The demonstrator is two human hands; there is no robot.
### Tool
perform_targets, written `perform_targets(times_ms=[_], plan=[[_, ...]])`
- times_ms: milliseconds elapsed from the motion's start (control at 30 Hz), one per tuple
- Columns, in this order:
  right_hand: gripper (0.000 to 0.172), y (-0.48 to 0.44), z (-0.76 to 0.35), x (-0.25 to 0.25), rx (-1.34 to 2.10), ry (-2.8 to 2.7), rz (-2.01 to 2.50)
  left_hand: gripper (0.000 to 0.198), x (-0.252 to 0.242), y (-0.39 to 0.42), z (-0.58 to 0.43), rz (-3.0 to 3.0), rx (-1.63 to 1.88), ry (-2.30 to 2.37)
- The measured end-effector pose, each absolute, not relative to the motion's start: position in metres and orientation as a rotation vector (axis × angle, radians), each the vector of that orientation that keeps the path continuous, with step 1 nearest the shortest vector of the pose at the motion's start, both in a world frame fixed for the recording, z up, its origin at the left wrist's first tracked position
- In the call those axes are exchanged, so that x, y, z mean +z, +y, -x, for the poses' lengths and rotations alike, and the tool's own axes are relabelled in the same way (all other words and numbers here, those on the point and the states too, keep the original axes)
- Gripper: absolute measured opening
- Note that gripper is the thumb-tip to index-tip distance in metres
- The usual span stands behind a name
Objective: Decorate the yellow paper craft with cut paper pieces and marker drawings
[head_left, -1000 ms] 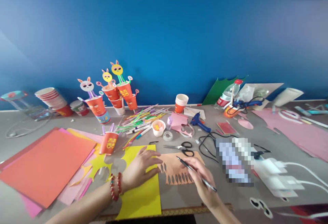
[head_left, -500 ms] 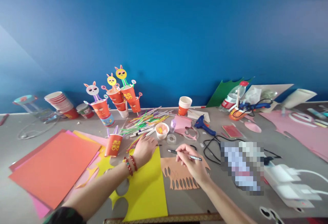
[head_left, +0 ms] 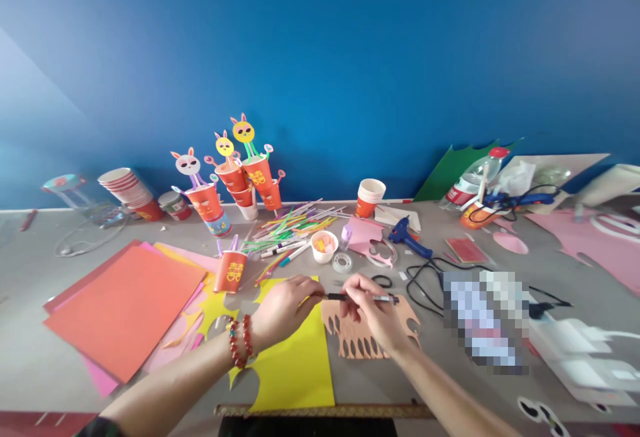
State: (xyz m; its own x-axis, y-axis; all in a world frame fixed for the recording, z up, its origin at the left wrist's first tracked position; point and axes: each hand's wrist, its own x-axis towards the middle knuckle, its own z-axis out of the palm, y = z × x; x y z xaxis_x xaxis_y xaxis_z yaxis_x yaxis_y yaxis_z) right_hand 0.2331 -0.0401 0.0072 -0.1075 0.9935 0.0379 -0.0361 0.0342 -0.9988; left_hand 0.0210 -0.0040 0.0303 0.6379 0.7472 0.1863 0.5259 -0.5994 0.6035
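Note:
My right hand (head_left: 373,310) grips a black pen (head_left: 383,298) held level above the tan paper cut-out (head_left: 357,340) with leaf-shaped holes. My left hand (head_left: 285,307), with red bead bracelets at the wrist, is closed in a pinch at the pen's left tip, probably on its cap. Both hands hover over the yellow paper sheet (head_left: 297,364) and the cut-out. Black scissors (head_left: 383,281) lie just behind my right hand.
Orange and pink paper sheets (head_left: 125,304) lie at left. Bunny-topped red cups (head_left: 240,184), a red cup (head_left: 231,270), straws and markers (head_left: 287,230), a tape roll (head_left: 342,262), a blue glue gun (head_left: 407,237) with black cable, a bottle (head_left: 470,184) and white chargers (head_left: 575,350) crowd the table.
My left hand drew back from the far edge of the yellow sheet to the pen's tip. My right hand turned the pen level and lifted it toward the left hand.

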Motion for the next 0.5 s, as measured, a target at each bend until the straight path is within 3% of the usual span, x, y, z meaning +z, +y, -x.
perform_targets(times_ms=[167, 333, 500], plan=[[0.053, -0.031, -0.231, 0.016, 1.165, -1.104, 1.164, 0.017, 0.057, -0.006, -0.030, -2.215, 0.581, 0.907], [0.055, -0.027, -0.227, 0.015, 1.078, -0.905, 1.234, 0.013, 0.071, -0.004, -0.041, -2.104, 0.595, 0.939], [0.059, -0.032, -0.224, 0.004, 1.082, -0.961, 1.299, 0.011, 0.055, -0.004, -0.043, -2.101, 0.574, 0.951]])
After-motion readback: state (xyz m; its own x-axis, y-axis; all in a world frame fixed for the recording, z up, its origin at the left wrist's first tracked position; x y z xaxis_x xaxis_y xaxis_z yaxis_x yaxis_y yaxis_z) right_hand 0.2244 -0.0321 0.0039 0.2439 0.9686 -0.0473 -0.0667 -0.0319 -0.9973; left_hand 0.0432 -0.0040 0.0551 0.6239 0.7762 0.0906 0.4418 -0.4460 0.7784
